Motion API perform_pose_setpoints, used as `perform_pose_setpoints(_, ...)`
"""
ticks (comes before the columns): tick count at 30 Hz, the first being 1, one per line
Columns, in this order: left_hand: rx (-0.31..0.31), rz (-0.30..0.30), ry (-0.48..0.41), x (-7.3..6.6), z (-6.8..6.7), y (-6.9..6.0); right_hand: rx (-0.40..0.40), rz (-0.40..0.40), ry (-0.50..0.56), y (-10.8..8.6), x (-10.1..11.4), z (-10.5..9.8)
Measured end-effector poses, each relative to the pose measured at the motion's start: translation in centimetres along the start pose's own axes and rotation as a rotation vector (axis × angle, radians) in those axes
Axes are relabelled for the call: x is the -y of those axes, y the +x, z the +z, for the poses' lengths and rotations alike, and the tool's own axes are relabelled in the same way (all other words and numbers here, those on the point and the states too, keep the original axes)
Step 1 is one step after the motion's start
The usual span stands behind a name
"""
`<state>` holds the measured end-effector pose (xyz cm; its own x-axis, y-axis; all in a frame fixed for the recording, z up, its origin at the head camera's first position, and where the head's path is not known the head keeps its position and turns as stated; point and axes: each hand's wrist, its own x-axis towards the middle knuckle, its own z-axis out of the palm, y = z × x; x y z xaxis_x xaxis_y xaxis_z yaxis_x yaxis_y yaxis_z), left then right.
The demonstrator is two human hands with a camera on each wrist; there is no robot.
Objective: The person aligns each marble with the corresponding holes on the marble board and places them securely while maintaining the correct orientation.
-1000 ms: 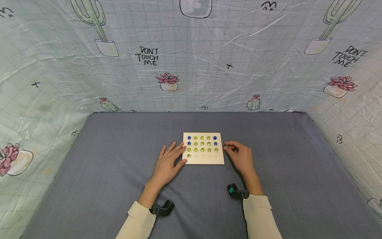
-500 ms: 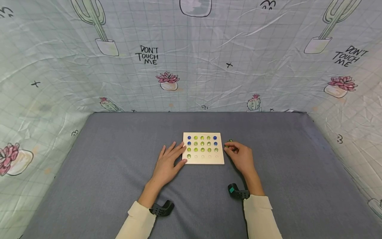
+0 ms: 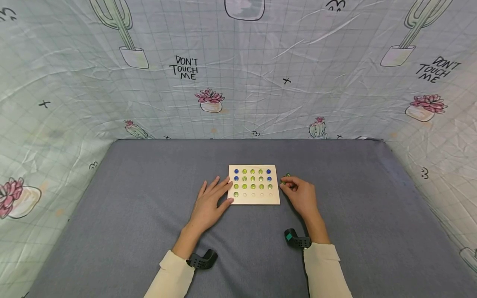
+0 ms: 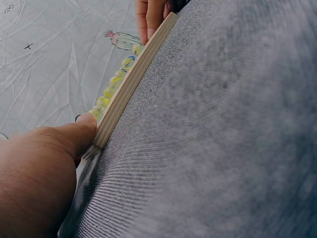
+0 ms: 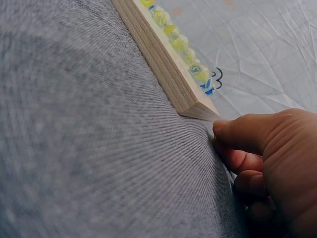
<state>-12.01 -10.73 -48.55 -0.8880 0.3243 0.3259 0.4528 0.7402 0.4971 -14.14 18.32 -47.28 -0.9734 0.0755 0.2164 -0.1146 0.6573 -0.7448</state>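
Observation:
A pale wooden board [image 3: 257,200] with rows of round hollows lies flat on the cloth. Glass marbles fill its upper three rows; a blue marble [image 3: 268,171] is at the far right corner, and most others are yellow-green. In the front row a green marble [image 3: 236,194] sits leftmost, beside several bare hollows. My left hand [image 3: 208,205], fingers spread, rests against the board's left edge, thumb at the near corner [image 4: 81,125]. Beside the right edge, my right hand [image 3: 302,196] pinches a green marble [image 3: 283,182], mostly hidden by the fingers. Another green marble [image 3: 288,175] shows just beyond them.
A grey cloth [image 3: 167,165] covers the table, slightly wrinkled near the left forearm. Printed fabric [image 3: 253,82] hangs at the back and both sides. Each wrist wears a black band, the left band [image 3: 202,260] and the right band [image 3: 297,239].

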Motion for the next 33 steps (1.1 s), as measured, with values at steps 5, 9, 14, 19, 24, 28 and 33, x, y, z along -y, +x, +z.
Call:
perform_pose_setpoints(5,-0.002,0.001,-0.001,-0.02,-0.04,0.03,0.008,0.007,0.005,0.00,0.01,-0.10)
perform_pose_setpoints(9,0.000,0.001,-0.003,-0.04,-0.08,0.07,0.011,0.024,0.007,0.02,0.08,-0.16)
perform_pose_setpoints(14,0.003,0.000,-0.006,-0.03,-0.11,0.07,0.009,0.044,0.010,0.04,0.15,-0.19)
perform_pose_setpoints(19,0.002,0.001,-0.005,0.00,-0.12,0.07,0.016,0.049,0.013,0.02,0.18,-0.24)
perform_pose_setpoints(24,0.005,-0.001,-0.007,0.01,-0.15,0.10,0.018,0.049,0.023,0.00,0.22,-0.29)
perform_pose_setpoints(28,0.007,-0.002,-0.009,0.02,-0.16,0.14,0.012,0.046,0.018,0.02,0.16,-0.19)
perform_pose_setpoints(33,0.004,0.000,-0.010,-0.01,-0.19,0.10,0.008,0.044,-0.004,0.03,0.16,-0.02)
